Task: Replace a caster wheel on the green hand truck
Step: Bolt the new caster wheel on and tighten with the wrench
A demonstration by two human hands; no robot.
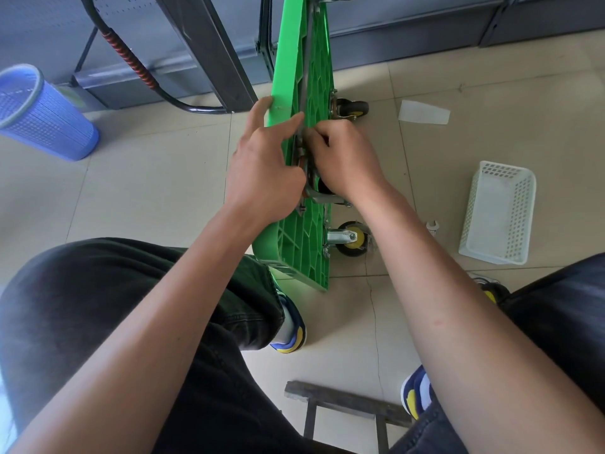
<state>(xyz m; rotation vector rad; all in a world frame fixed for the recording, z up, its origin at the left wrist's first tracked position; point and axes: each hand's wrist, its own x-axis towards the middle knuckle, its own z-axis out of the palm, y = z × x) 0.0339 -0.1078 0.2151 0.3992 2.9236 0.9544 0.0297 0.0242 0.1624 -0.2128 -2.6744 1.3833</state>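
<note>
Between the person's knees, the green hand truck (299, 77) stood on edge on the tiled floor (147, 191), its ribbed underside facing right. The left hand (262, 168) gripped the platform's upper edge, index finger and thumb stretched along the green plastic, the other fingers curled by a metal bracket (322, 196). Just right of the platform, the right hand (343, 155) was curled tight against the same bracket; what its fingertips pinched could not be told. Below the hands, a yellow-hubbed caster wheel (352, 239) jutted from the platform's right side, and another caster (352, 109) sat above them. Well right of the truck lay a white perforated basket (499, 213), with a white paper scrap (424, 112) farther up. Far left of the truck stood a blue wastebasket (42, 113).
</note>
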